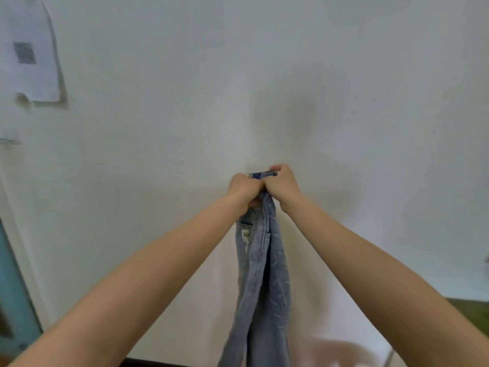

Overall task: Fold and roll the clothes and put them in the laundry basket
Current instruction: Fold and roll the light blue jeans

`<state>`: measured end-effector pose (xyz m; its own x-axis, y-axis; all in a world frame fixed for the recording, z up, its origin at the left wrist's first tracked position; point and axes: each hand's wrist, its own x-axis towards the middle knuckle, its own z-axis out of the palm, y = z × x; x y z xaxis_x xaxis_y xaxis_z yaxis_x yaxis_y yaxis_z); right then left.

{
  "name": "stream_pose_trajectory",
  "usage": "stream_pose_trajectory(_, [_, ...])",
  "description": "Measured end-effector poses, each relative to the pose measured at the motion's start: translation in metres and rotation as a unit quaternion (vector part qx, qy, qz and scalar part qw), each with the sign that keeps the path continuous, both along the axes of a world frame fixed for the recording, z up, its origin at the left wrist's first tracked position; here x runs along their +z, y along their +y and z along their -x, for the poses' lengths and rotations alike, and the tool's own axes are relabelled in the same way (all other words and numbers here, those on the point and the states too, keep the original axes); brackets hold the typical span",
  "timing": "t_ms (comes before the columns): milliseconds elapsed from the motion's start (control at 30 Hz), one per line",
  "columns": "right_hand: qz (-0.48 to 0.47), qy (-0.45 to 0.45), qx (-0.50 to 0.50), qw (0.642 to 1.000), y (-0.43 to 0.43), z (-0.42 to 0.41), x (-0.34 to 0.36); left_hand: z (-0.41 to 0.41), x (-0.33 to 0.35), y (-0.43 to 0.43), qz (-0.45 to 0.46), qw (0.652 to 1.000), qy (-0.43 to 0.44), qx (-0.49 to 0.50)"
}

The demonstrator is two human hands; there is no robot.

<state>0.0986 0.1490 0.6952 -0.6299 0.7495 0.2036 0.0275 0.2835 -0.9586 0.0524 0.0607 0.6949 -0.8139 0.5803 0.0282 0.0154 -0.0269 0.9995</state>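
Observation:
A pair of light blue jeans [260, 282] hangs straight down in front of a white wall, held up at arm's length by its waistband. My left hand [244, 190] grips the waistband on the left side. Right beside it, touching it, my right hand [283, 185] grips the same waistband. The legs hang together and run out of the bottom of the frame. A small label shows on the back pocket area. No laundry basket is in view.
A white wall [264, 88] fills most of the view. A sheet of paper [29, 51] is stuck to it at upper left. A teal door or frame [13, 300] stands at the left edge. A pinkish blurred object [336, 352] sits at bottom right.

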Motion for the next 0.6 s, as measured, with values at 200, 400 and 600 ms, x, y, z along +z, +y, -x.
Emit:
stream_pose_trajectory(200, [-0.035,0.075,0.147,0.986,-0.01,-0.024,-0.011,-0.007,0.017,-0.01,-0.132,0.983,-0.116,-0.05])
stream_pose_trajectory(400, [-0.056,0.165,0.083,0.981,0.004,-0.037,0.003,0.013,0.0,-0.033,-0.09,0.989,0.115,0.006])
stream_pose_trajectory(600, [-0.005,0.224,0.182,0.958,0.009,-0.052,0.029,0.067,-0.013,-0.061,-0.02,0.993,0.056,-0.098])
